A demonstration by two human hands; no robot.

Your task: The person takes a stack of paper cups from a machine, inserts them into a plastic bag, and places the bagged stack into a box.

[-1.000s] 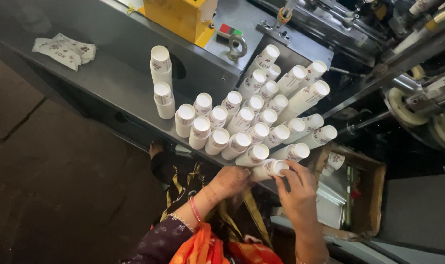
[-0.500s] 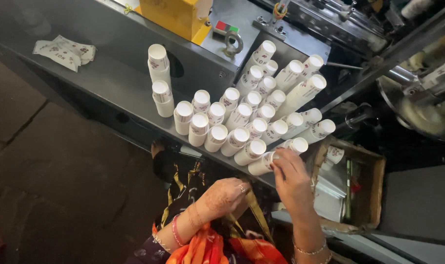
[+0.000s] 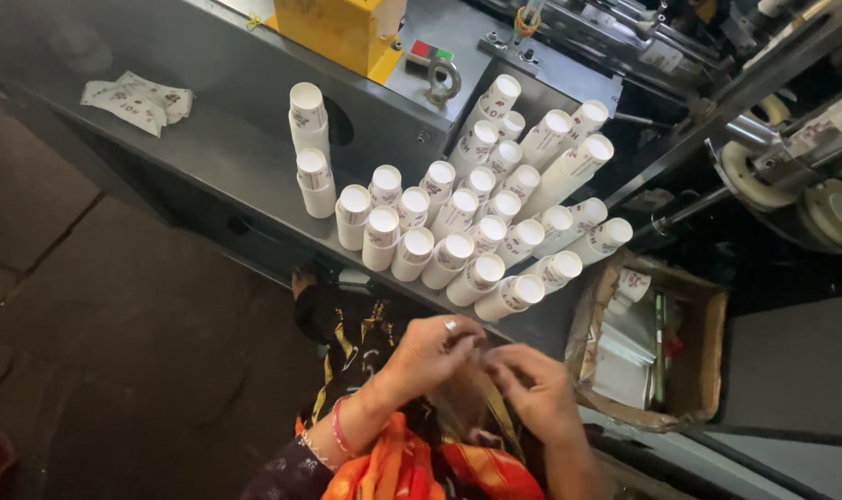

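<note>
White paper cup stacks (image 3: 458, 231) are standing near us; we are pinching our left hand (image 3: 435, 350) and right hand (image 3: 532, 389) fingertips together on something unclear.

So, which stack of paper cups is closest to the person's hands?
The stack at the near right end of the front row; its rim lies just above the right hand, nearer than the others.

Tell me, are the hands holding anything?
It cannot be told for sure. The left hand and right hand meet fingertip to fingertip below the stacked paper cups, touching none; anything pinched between them is hidden.
</note>
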